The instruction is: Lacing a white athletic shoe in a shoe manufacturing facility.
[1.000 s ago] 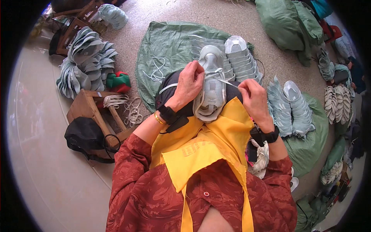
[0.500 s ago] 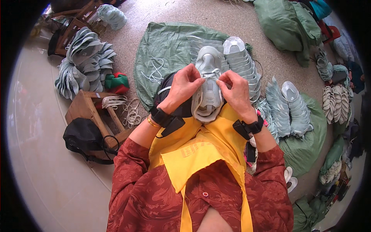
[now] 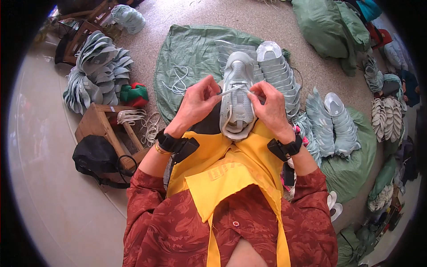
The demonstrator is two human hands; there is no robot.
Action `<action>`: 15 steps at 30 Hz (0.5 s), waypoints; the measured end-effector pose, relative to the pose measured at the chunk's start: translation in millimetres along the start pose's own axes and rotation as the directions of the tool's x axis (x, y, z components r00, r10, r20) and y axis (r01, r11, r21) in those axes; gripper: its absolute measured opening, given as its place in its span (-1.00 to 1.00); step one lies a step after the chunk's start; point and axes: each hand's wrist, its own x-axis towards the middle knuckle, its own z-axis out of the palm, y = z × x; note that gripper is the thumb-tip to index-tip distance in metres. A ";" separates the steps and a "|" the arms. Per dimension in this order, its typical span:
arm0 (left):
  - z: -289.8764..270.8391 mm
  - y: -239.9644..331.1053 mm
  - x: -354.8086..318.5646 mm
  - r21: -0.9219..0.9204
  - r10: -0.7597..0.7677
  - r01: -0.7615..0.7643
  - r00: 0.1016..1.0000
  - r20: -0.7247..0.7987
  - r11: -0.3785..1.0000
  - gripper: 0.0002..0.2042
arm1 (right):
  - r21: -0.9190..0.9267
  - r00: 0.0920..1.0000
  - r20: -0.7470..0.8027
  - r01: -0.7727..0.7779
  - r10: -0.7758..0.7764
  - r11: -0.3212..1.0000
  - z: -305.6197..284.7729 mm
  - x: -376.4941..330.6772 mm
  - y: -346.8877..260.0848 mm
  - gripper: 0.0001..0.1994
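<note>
A pale grey-green sneaker upper (image 3: 239, 109) rests on my lap, its toe pointing away from me and a light shoelace (image 3: 231, 91) threaded near the toe end of its opening. To the left of it, my left hand (image 3: 199, 100) pinches the lace, which stretches tight from the fingers across to the eyelets. My right hand (image 3: 268, 105) stays close against the upper's right side, thumb and forefinger pinched on lace at the eyelets. Another stretch of lace loops loosely down the left edge of the upper.
Stacked shoe uppers (image 3: 281, 80) lie beyond my knees on a green sheet (image 3: 187, 53), with a loose white lace (image 3: 179, 82). At left are a wooden stool (image 3: 104, 129), a black bag (image 3: 98, 155) and piled grey pieces (image 3: 95, 66). More uppers (image 3: 340, 127) lie at right.
My left hand has moved out to the left and slightly toward me, drawing the lace taut. My right hand has barely moved beside the upper.
</note>
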 end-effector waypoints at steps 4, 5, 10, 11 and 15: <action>2.9 7.5 0.9 0.094 0.009 -0.009 1.000 0.002 0.996 -0.88 | -0.021 0.999 0.023 0.032 -0.032 0.999 -2.8 2.0 -3.8 -0.87; 3.3 9.7 1.5 0.086 0.014 -0.013 1.000 -0.010 0.996 -0.88 | -0.031 0.999 0.034 0.034 -0.033 0.999 -3.1 3.6 -4.4 -0.87; 1.7 11.1 7.4 0.057 0.035 -0.033 0.999 -0.039 0.998 -0.89 | -0.190 0.980 0.058 0.197 -0.189 0.962 -4.2 9.3 2.0 -0.87; 1.5 7.9 8.4 0.004 0.025 -0.025 0.999 -0.045 1.000 -0.89 | -0.232 0.971 0.057 0.241 -0.234 0.942 -4.5 9.9 1.7 -0.87; 2.2 -6.1 12.6 -0.153 0.013 -0.023 0.998 -0.065 0.988 -0.88 | -0.178 0.976 0.089 0.211 -0.197 0.961 -4.6 9.4 -7.0 -0.87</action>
